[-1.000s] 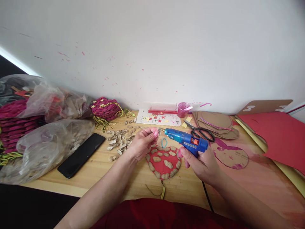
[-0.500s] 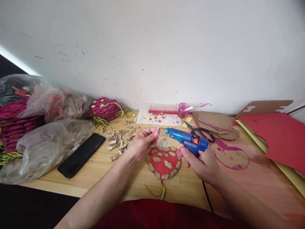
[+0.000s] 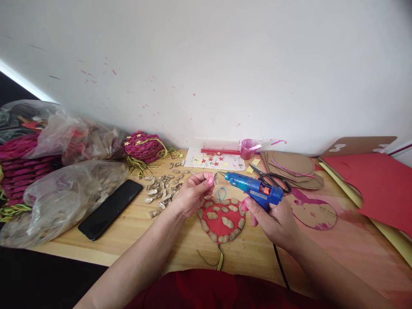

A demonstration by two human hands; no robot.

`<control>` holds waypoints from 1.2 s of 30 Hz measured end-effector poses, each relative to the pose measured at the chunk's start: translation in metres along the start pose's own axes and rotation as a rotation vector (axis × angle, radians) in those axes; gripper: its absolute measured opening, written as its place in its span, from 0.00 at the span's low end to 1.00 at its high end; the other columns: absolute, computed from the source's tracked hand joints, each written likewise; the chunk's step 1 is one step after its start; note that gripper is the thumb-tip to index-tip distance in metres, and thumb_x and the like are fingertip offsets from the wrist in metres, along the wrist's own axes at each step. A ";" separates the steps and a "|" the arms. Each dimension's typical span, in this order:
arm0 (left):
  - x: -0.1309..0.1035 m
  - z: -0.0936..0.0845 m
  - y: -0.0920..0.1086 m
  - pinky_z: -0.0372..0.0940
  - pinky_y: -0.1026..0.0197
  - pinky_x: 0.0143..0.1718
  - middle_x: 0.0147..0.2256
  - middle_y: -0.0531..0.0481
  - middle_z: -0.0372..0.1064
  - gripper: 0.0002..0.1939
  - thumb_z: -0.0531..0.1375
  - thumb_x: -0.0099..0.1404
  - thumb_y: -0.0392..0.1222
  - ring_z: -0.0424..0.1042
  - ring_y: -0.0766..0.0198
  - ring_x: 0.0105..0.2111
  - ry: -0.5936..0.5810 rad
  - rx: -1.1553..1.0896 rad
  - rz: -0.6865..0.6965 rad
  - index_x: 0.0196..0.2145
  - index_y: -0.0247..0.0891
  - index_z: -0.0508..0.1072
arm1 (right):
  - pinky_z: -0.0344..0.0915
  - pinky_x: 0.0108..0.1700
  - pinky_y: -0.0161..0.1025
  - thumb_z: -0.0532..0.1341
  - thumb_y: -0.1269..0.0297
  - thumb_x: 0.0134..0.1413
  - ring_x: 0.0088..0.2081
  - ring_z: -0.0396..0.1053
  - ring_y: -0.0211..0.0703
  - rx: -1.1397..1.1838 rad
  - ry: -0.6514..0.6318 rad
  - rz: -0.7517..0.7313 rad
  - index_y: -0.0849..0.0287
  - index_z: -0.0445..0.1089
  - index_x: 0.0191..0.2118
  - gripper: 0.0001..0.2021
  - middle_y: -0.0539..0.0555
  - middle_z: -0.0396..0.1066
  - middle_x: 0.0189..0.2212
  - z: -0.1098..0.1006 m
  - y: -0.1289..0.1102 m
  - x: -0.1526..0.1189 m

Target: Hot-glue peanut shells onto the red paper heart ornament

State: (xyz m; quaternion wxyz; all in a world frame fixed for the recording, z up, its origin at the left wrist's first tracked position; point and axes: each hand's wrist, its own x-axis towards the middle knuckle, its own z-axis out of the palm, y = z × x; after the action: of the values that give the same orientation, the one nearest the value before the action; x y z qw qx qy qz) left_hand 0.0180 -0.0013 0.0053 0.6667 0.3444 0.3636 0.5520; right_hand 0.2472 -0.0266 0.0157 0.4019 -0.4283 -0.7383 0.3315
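Note:
Between thumb and fingers, my left hand [image 3: 195,191] pinches a peanut shell [image 3: 216,178] over the table. My right hand [image 3: 270,219] is wrapped round a blue glue gun [image 3: 254,188], its nozzle pointing left, close beside the shell. Below both hands lies a red heart-shaped piece [image 3: 216,226] with peanut shells around its rim and a few inside. A light-blue loop [image 3: 222,193] is at its top, and yellow-green strings [image 3: 220,260] hang from its bottom tip.
Loose shells [image 3: 165,189], a black phone [image 3: 111,209] and plastic bags [image 3: 74,193] lie left. Behind are a star-covered sheet [image 3: 212,159] and a pink cup [image 3: 247,149]. Scissors [image 3: 275,180], cardboard [image 3: 291,165] and red paper [image 3: 380,184] are right.
The glue gun's nozzle has drawn back very slightly to the right of the shell. Otherwise both hands hold nearly the same positions.

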 end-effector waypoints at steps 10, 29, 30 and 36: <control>0.000 0.000 0.001 0.54 0.68 0.25 0.23 0.55 0.63 0.24 0.79 0.46 0.52 0.59 0.72 0.23 -0.008 0.012 0.007 0.27 0.33 0.75 | 0.63 0.24 0.36 0.59 0.55 0.69 0.21 0.66 0.36 0.034 -0.036 -0.003 0.57 0.70 0.32 0.15 0.51 0.73 0.26 0.000 0.003 -0.002; 0.001 -0.001 0.000 0.53 0.68 0.25 0.23 0.55 0.64 0.25 0.79 0.45 0.53 0.59 0.73 0.23 0.011 0.041 0.025 0.27 0.33 0.75 | 0.64 0.25 0.36 0.60 0.58 0.68 0.22 0.68 0.37 -0.001 -0.008 -0.030 0.57 0.70 0.31 0.13 0.50 0.72 0.23 0.000 -0.001 0.001; 0.001 -0.001 0.000 0.53 0.68 0.25 0.23 0.55 0.64 0.25 0.79 0.45 0.53 0.59 0.73 0.23 0.013 0.040 0.027 0.27 0.33 0.75 | 0.64 0.25 0.36 0.60 0.58 0.68 0.22 0.67 0.37 -0.003 -0.008 -0.025 0.57 0.70 0.31 0.13 0.50 0.72 0.23 0.000 0.000 0.000; 0.001 -0.003 -0.001 0.54 0.68 0.25 0.24 0.54 0.64 0.23 0.79 0.46 0.52 0.59 0.73 0.23 0.005 0.001 0.022 0.28 0.33 0.76 | 0.64 0.25 0.36 0.60 0.56 0.69 0.21 0.66 0.36 0.057 0.000 0.000 0.58 0.70 0.33 0.14 0.51 0.73 0.25 -0.001 -0.001 -0.002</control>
State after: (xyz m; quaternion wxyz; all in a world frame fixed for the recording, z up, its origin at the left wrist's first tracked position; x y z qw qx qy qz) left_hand 0.0161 0.0000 0.0027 0.6594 0.3472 0.3617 0.5602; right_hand 0.2487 -0.0287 0.0167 0.4140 -0.4167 -0.7284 0.3526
